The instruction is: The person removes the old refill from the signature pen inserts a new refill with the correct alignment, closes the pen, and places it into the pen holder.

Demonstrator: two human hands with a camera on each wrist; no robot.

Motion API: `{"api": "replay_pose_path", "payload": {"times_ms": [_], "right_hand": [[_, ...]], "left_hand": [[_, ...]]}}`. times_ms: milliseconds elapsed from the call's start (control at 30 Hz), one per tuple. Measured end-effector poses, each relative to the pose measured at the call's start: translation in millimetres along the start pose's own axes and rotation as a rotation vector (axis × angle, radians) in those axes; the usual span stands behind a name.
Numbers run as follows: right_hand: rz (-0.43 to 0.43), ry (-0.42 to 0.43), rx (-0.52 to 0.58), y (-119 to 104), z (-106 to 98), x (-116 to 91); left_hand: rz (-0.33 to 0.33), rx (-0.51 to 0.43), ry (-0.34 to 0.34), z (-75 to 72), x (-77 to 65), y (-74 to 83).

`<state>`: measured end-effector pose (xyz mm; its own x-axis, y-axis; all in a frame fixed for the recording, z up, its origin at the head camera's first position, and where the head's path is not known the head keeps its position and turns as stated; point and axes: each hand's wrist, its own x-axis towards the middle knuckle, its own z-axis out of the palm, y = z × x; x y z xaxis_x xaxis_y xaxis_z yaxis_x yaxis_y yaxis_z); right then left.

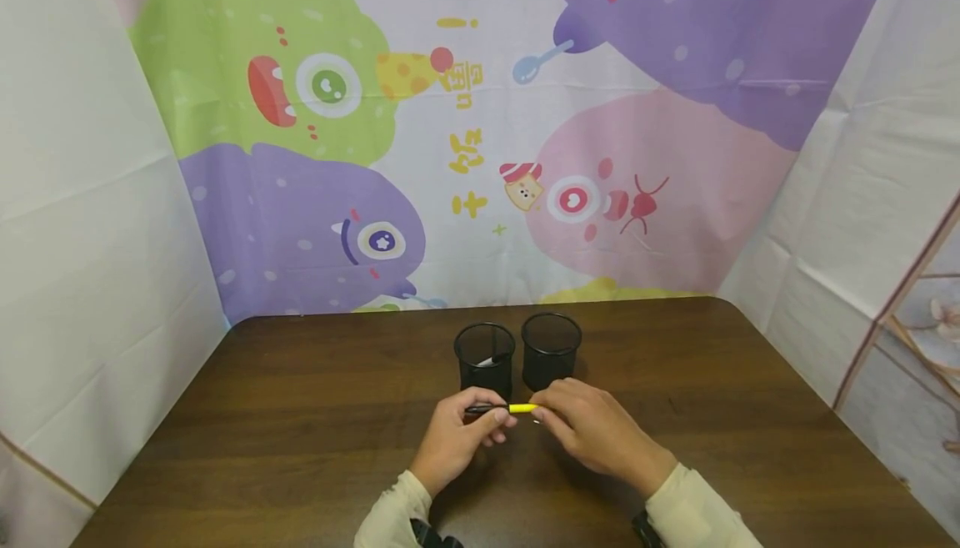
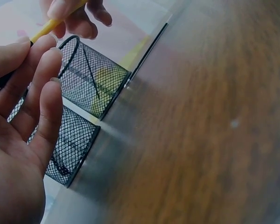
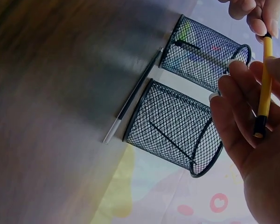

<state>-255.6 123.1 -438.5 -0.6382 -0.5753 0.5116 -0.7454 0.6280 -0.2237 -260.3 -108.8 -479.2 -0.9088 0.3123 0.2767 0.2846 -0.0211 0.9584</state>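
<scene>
Both hands hold one yellow pen level above the table, in front of two black mesh pen cups. My left hand pinches its black end between thumb and fingers. At the yellow barrel, my right hand grips with thumb and fingertips; the black-tipped rear end shows past the thumb in the right wrist view. Behind the left hand stands the left pen cup, with a dark and white item inside. The right pen cup stands beside it, behind the right hand.
A slim black pen with a pale end lies on the table close along the cups' bases. The brown wooden table meets a printed cartoon curtain at the back. White cloth hangs at the sides.
</scene>
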Motion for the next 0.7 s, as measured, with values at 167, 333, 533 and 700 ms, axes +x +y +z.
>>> {"api": "replay_pose_path", "payload": {"times_ms": [167,333,533,700], "right_hand": [[0.008,-0.019,0.006,0.0,-0.8,0.0],[0.049,-0.039,0.035,-1.4,-0.2,-0.1],[0.064,-0.016,0.077,-3.7,0.6,0.4],[0.038,0.002,0.038,-3.5,0.1,1.6]], "left_hand": [[0.009,0.004,-0.01,-0.8,0.1,-1.2],[0.006,0.01,-0.005,-0.2,-0.1,-2.2],[-0.003,0.017,0.002,0.4,-0.7,-0.3],[-0.008,0.015,0.004,0.0,-1.2,1.5]]}}
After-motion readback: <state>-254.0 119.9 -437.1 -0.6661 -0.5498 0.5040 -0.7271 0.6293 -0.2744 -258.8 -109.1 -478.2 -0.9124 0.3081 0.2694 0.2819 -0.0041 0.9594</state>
